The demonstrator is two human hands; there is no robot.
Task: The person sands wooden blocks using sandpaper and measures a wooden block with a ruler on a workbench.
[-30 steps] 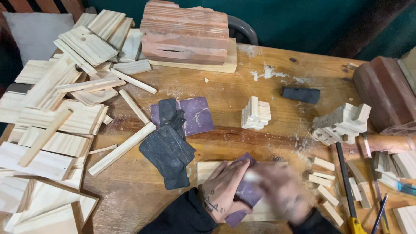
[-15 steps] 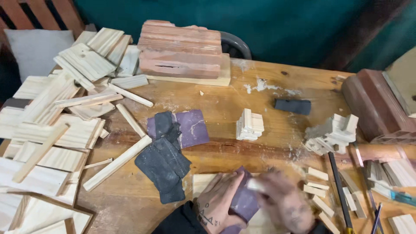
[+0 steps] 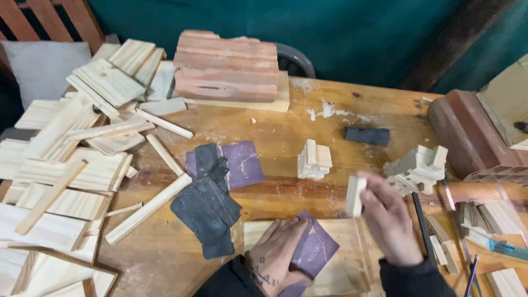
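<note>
I'm seeing the left hand (image 3: pixel 278 256) lying flat, fingers spread, pressing the purple sandpaper sheet (image 3: pixel 313 250); above it, the right hand (image 3: pixel 388 217) is pinching a small wooden block (image 3: pixel 355 196).

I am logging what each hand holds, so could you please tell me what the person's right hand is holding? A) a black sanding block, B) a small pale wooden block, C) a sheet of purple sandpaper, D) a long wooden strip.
B: the right hand pinches a small pale wooden block in its fingers above the table, while the left hand lies flat on the purple sandpaper.
</note>
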